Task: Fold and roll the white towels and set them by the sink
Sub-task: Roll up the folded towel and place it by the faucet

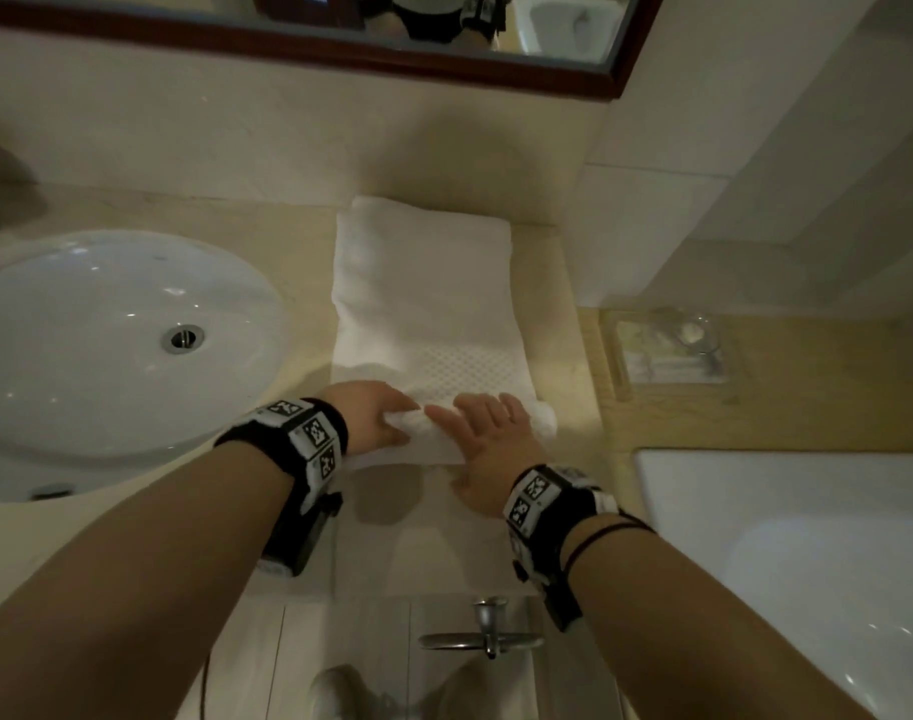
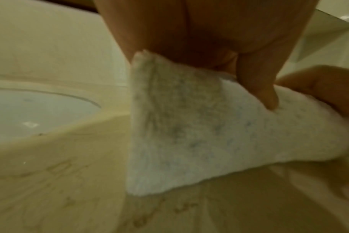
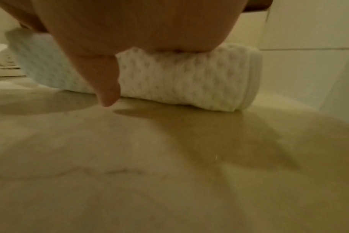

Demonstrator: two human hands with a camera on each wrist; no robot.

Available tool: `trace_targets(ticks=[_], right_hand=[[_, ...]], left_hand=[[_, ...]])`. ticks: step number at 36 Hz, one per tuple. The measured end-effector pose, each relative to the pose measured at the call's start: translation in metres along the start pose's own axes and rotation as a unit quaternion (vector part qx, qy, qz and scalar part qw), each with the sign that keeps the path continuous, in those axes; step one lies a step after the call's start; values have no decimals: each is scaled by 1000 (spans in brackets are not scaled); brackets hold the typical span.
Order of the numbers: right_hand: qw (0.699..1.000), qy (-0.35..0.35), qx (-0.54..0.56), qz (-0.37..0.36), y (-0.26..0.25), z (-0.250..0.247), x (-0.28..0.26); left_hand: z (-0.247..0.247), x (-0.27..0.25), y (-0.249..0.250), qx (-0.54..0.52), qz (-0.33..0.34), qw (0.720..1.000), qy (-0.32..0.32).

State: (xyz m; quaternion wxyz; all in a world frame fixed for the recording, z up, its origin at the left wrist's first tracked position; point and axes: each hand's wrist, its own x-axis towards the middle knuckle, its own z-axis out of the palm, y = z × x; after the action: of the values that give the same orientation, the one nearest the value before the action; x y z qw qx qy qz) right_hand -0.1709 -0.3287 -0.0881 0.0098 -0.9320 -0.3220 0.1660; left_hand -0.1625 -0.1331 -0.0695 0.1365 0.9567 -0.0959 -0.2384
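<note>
A white towel [image 1: 423, 283] lies folded in a long strip on the beige counter [image 1: 298, 241], just right of the sink [image 1: 80, 304]. Its near end is rolled up into a short roll [image 1: 444, 441]. My left hand [image 1: 379, 410] grips the roll's left end; in the left wrist view the thumb [image 2: 259, 88] presses into the terry towel [image 2: 189, 134] while a corner hangs loose. My right hand [image 1: 488, 433] lies flat on top of the roll [image 3: 189, 82], fingers straight, thumb [image 3: 108, 85] down in front of it.
A dark-framed mirror [image 1: 444, 59] hangs above the counter. A clear glass tray [image 1: 667, 350] sits on the wooden ledge to the right. A white fixture [image 1: 807, 563] fills the lower right. A metal hook [image 1: 488, 636] sticks out below the counter's front edge.
</note>
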Motion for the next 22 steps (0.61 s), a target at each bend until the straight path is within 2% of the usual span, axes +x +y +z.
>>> trace_targets(ticks=[2,5,9,12,17,19,22], right_hand=[[1000,8,2,21,-2,6,0],[999,37,22,23,-4,1,6],[999,-48,-11,9,-2,-17,23],[996,-89,4,1,-8,-25,28],[988,-127,88,5,-12,-18,24],[983,-140,114,17,-13,-16,20],[975,-157,151,34,-13,-12,17]], left_hand=[[3,-1,1,-37,-17,999,-19],[12,-7,0,-20,-40,999,21],[28,-19,-1,141,-6,987,83],[36,-27,-3,204,0,976,72],[47,-36,-15,205,115,955,182],[55,-41,-18,206,150,947,198],[58,-49,-18,197,146,942,230]])
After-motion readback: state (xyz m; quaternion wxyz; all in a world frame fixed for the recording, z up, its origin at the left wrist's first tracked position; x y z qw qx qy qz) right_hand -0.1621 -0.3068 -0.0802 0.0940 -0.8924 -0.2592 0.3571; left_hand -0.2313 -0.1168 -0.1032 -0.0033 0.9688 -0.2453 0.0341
